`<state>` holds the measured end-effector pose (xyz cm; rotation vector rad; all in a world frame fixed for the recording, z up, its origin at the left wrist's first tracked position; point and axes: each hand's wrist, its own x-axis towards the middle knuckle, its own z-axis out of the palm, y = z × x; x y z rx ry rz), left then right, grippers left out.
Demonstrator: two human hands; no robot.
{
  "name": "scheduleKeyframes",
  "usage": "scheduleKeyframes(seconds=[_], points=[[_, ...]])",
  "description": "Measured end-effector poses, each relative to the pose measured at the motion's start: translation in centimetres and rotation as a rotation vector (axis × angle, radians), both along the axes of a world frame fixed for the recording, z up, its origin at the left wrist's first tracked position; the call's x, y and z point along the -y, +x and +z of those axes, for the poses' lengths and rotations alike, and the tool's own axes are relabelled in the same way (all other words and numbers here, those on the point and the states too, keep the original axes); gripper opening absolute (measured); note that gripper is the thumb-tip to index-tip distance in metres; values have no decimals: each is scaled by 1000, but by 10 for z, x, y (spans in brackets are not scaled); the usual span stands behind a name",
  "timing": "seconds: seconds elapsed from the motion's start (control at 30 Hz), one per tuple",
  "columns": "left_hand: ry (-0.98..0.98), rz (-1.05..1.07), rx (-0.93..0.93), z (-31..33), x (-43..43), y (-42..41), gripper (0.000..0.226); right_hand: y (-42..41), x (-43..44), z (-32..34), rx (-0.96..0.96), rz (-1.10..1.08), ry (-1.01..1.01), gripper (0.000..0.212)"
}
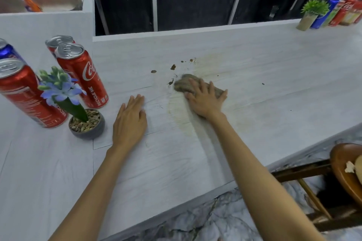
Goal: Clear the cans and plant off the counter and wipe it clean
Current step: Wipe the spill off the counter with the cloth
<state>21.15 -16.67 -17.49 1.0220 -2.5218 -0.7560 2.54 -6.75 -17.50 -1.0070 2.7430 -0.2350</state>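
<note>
Worktop (274,84): pale grey laminate with a faint wood grain, matte, long and straight-edged.

Right hand (205,101): palm down on a crumpled grey-brown cloth (183,84) near the middle of the worktop. Fingers are spread and nearly straight, so the grip is apart, pressing rather than clenching. The cloth bunches out beyond the fingertips, soft and lumpy.

Left hand (130,121): flat on the bare worktop, fingers straight and close together, grip apart, holding nothing.

Soil: dark brown spots (173,67) sit just beyond the cloth, small and irregular. A thin yellowish curved smear (176,111) runs between the two hands.

Left end of the worktop, well apart from the cloth:
- tall slim red aluminium can (84,78), upright, silver lid, white script
- second red can (53,42) directly behind it, touching or nearly so
- third red can (25,94) nearer the camera
- blue can (6,51), partly cut off by the frame edge
- small blue-flowered plant (58,88) in a round dark grey bowl (88,131) filled with brown pebbles, just beside the third red can

Far right end: leafy green plant (313,9) in a tan pot, beside a row of blue, green and red cans (340,12).

Lower right: brown wooden chair (344,166) on grey veined marble floor (215,213).
</note>
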Motion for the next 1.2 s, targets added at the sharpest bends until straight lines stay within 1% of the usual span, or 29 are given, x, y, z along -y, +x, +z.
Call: scheduleKeyframes(seconds=[0.07, 0.13, 0.2, 0.23, 0.27, 0.33, 0.4, 0.5, 0.57, 0.63, 0.7, 0.8, 0.87, 0.9, 0.97, 1.03, 1.13, 1.2], points=[[-19, -13, 8, -2, 2, -1, 48, 31, 9, -2, -12, 102, -26, 55], [-38, -29, 12, -5, 5, -2, 48, 61, -9, -5, -49, 226, -46, 55], [-29, -30, 17, -6, 6, -3, 48, 69, -41, -5, -96, 300, -26, 63], [-23, -34, 21, -6, 7, -4, 48, 64, -56, -5, -103, 301, -16, 68], [-19, -34, 22, -7, 8, -4, 48, 52, -68, -4, -105, 281, -11, 69], [-6, -20, 13, -7, 9, -7, 47, 15, -79, -2, -92, 197, 6, 59], [20, -1, -4, -5, 11, -11, 47, -30, -68, 2, -58, 97, 39, 54], [67, 22, -42, -1, 16, -24, 47, -82, -18, 8, 23, -3, 8, 54], [77, 36, -59, 0, 23, -34, 47, -91, 24, 7, 64, 14, -21, 54], [88, 61, -72, 1, 33, -44, 47, -79, 58, 6, 61, 100, -24, 54], [104, 100, -70, 2, 41, -52, 47, -52, 68, 2, 42, 225, -31, 54], [95, 131, -47, 2, 48, -64, 47, -18, 41, -2, -22, 436, -59, 53], [62, 136, -28, -1, 48, -68, 47, -16, 8, -4, -54, 542, -64, 54], [30, 141, -21, -4, 48, -69, 47, -23, -7, -5, -66, 560, -62, 57], [-36, 146, -13, -8, 47, -69, 46, -56, -23, -3, -87, 498, -45, 57], [-65, 149, -10, -11, 47, -69, 46, -99, -16, 0, -67, 360, -11, 53], [-77, 169, -8, -14, 48, -71, 46, -141, 34, 6, -7, 205, 4, 54], [-89, 175, 9, -15, 49, -71, 46, -136, 70, 4, 18, 213, 2, 54]])
